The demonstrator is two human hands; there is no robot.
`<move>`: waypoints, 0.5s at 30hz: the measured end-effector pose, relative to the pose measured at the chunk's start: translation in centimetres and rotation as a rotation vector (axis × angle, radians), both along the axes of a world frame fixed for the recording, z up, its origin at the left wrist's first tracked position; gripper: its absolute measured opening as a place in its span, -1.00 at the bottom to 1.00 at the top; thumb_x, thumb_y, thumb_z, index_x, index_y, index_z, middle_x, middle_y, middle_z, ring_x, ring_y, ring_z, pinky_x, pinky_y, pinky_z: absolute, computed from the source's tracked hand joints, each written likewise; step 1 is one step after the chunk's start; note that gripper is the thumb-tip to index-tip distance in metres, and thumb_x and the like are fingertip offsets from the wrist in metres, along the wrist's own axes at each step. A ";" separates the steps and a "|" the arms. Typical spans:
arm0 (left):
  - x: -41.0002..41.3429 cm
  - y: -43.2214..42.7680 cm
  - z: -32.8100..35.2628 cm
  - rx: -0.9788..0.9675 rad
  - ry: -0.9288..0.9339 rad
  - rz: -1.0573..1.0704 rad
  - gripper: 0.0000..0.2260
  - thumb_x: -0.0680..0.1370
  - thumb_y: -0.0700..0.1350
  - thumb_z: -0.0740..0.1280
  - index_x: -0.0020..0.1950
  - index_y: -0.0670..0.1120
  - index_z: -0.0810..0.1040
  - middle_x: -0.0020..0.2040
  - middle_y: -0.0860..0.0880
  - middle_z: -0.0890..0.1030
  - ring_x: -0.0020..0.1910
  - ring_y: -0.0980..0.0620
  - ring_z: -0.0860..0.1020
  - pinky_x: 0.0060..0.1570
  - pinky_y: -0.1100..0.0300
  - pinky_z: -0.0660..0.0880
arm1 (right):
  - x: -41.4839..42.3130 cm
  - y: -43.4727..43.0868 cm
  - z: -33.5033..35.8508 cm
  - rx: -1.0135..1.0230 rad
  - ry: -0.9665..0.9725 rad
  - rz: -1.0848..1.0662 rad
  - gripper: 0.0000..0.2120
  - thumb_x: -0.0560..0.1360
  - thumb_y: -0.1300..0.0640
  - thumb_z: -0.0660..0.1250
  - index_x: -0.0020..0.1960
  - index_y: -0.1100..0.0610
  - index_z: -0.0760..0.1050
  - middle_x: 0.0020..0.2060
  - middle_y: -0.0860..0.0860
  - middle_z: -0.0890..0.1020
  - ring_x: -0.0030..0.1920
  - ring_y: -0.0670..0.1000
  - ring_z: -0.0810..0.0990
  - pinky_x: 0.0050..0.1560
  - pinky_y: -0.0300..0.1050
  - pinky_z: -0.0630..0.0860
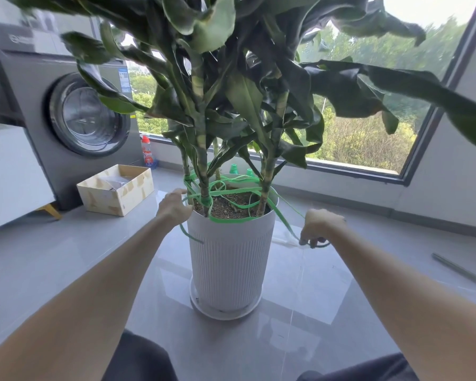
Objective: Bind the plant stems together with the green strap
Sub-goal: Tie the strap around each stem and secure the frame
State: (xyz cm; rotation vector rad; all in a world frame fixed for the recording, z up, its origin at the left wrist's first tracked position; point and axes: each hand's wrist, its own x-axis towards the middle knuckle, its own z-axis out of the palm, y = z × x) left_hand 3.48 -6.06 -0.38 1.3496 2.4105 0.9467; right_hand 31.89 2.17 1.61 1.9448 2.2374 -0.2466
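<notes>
- Left hand (175, 206): at the left rim of the pot, back of the hand toward the camera. The fingers are curled onto strands of the flat, bright green strap (226, 220). A loose tail of strap hangs below the hand against the pot wall.
- Right hand (322, 225): to the right of the pot and apart from it, knuckles up. The fingers are curled downward and pinch the other end of the strap. The strap runs in a straight line from the pot rim down to these fingers.
- Strap position: several slack loops lie over the soil and around the banded green-and-yellow plant stems (204, 171). It is wrapped tightly round the left stem and round the base of the middle stem. One loop lies on the front rim of the pot.
- Tall white ribbed plastic pot (231, 257): upright between the two forearms, standing in a round white saucer (223, 312). Brown soil (231, 204) fills it to near the rim.
- Large dark green leaves (341, 86): spread above the stems.
- Glossy grey tiled floor (66, 257): carries the saucer.
- Open cream cardboard box (116, 191): on the floor left of the pot.
- Dark grey front-loading washing machine (74, 111): behind the box.
- Red-and-white bottle (147, 154): beside the machine, below the window.
- Dark-framed window (368, 119): behind the plant.
- Grey metal rod (462, 272): on the floor at far right.
</notes>
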 end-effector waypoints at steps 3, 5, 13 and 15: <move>-0.3 0.2 -0.7 -0.057 -0.007 -0.023 -0.63 0.58 -0.16 0.26 0.38 -0.17 0.38 0.33 -0.18 0.45 0.30 -0.16 0.41 0.26 0.01 0.39 | 0.1 0.3 -0.5 0.042 0.078 0.044 -0.96 0.40 0.10 0.41 -0.17 0.06 0.61 -0.31 -0.14 0.66 -0.24 -0.14 0.61 -0.23 -0.29 0.42; -0.3 0.4 -1.1 -0.067 -0.070 -0.018 -0.70 0.60 -0.18 0.20 0.31 -0.22 0.42 0.26 -0.20 0.50 0.23 -0.17 0.45 0.16 0.06 0.41 | -0.1 0.9 -0.7 0.165 0.334 0.017 -0.91 0.45 0.14 0.33 -0.12 0.03 0.62 -0.34 -0.12 0.65 -0.17 -0.07 0.61 -0.14 -0.20 0.50; -0.9 0.9 -0.5 0.187 -0.181 0.177 -0.74 0.63 -0.09 0.18 0.16 -0.12 0.61 0.12 -0.22 0.58 0.07 -0.23 0.53 -0.12 0.07 0.44 | -1.7 1.4 0.0 0.054 0.959 -0.084 -0.82 0.54 0.19 0.30 -0.03 0.30 0.60 -0.42 0.05 0.48 -0.43 -0.03 0.37 -0.44 -0.18 0.39; -1.0 0.9 0.3 0.253 -0.028 0.246 -0.72 0.59 0.05 0.25 0.19 -0.02 0.61 0.19 -0.24 0.51 0.20 -0.22 0.44 0.09 0.01 0.42 | -1.8 1.3 -0.5 0.025 0.875 -0.082 -0.81 0.50 0.25 0.30 0.00 0.35 0.59 -0.42 0.07 0.50 -0.45 -0.02 0.35 -0.47 -0.19 0.34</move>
